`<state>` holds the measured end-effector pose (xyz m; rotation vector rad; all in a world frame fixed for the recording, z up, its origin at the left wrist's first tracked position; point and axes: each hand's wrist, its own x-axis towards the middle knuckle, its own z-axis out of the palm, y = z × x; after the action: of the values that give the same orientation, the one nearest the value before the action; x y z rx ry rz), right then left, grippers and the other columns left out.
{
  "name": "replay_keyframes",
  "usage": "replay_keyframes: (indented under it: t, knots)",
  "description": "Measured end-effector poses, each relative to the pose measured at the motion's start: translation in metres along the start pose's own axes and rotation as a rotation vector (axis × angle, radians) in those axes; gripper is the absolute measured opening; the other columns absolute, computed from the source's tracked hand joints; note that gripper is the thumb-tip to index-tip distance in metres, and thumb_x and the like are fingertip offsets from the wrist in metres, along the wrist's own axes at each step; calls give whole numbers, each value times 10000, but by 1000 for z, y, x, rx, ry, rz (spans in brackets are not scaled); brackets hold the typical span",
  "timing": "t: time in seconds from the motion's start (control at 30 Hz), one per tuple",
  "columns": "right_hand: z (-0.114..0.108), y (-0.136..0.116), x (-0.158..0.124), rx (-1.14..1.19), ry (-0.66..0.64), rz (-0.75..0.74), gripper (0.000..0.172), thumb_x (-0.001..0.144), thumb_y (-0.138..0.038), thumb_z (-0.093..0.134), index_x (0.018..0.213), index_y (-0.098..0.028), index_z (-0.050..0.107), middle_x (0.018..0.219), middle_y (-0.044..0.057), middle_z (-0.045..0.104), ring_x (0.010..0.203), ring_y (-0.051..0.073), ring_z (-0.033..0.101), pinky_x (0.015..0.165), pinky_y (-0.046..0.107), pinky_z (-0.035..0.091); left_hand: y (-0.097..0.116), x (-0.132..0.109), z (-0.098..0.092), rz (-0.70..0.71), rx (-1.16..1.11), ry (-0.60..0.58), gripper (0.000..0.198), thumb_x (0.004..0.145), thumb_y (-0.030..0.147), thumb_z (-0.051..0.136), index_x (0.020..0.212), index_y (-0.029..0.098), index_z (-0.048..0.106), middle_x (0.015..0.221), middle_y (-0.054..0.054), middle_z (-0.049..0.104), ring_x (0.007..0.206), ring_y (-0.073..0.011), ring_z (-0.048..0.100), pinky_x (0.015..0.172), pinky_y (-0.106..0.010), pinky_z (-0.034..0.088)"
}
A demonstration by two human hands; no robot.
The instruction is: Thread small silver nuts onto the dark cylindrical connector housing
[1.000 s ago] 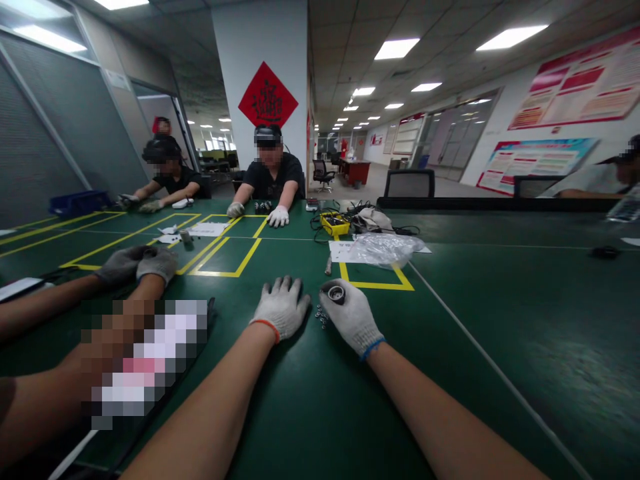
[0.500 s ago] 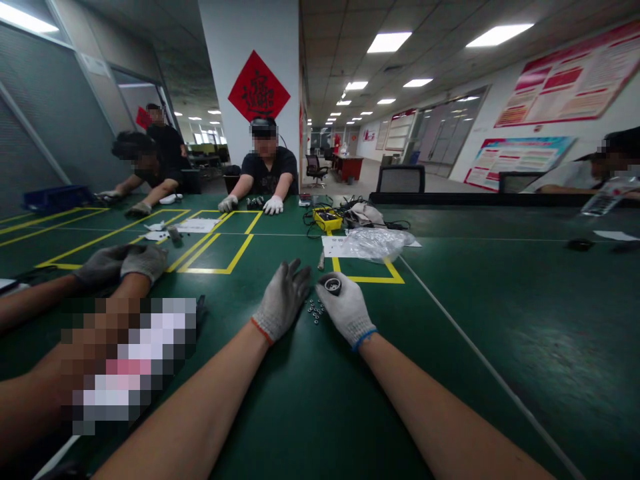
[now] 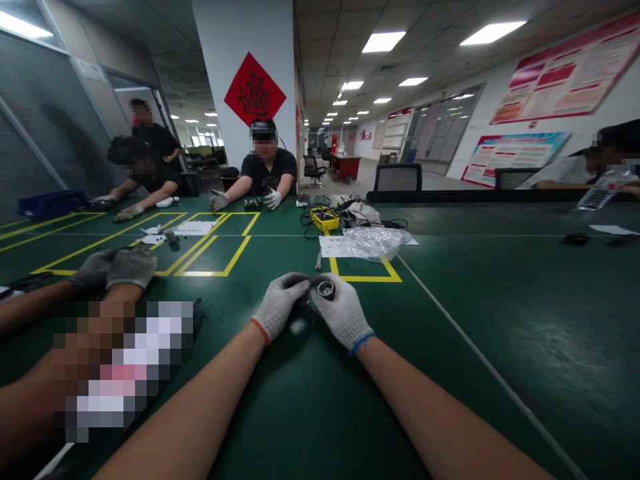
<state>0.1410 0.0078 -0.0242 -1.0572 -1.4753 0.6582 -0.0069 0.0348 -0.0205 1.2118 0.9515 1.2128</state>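
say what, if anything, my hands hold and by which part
Right hand holds a round hollow part by its outer side; for the left hand, cannot tell.

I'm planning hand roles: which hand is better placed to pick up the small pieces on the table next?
Probably the left hand: it is near the small pieces, while the right hand holds the round part. Whether the left already holds something is unclear.

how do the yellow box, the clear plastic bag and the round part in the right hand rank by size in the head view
1. Clear plastic bag
2. Yellow box
3. Round part in the right hand, smallest in view though nearest of the three
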Motion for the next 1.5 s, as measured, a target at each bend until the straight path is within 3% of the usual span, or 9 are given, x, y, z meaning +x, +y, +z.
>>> replay_keyframes:
  t: [0.1, 0.3, 1.1, 1.5]
  knots:
    - [-1, -1, -1, -2, 1, -8, 221, 795, -389, 664, 914, -204, 684, 842, 56, 756, 811, 236, 713, 746, 364, 584, 2, 0, 0, -32, 32, 0, 383, 616, 394, 865, 874, 135, 752, 706, -16, 679, 599, -122, 566, 560, -247, 435]
    - [0, 0, -1, -16, 38, -33, 187, 798, -378, 667, 891, -216, 679, 848, 53, 759, 811, 236, 715, 755, 368, 589, 6, -1, 0, -52, 84, -4, 394, 613, 429, 869, 834, 130, 736, 658, -2, 641, 534, -95, 506, 491, -232, 359]
    - [-2, -7, -3, -64, 36, -39, 223, 826, -362, 671, 987, -210, 702, 953, 75, 782, 900, 249, 740, 832, 391, 604, 5, -3, 2, -60, 5, 12, 371, 618, 419, 860, 814, 149, 699, 710, -15, 663, 606, -125, 575, 576, -248, 440]
    - [-2, -2, -1, -59, 77, -26, 283, 820, -380, 660, 1029, -195, 702, 998, 98, 783, 944, 263, 742, 864, 407, 602, 9, -4, 4, -37, 20, 21, 366, 625, 440, 837, 776, 145, 681, 619, 24, 587, 530, -90, 483, 504, -225, 371]
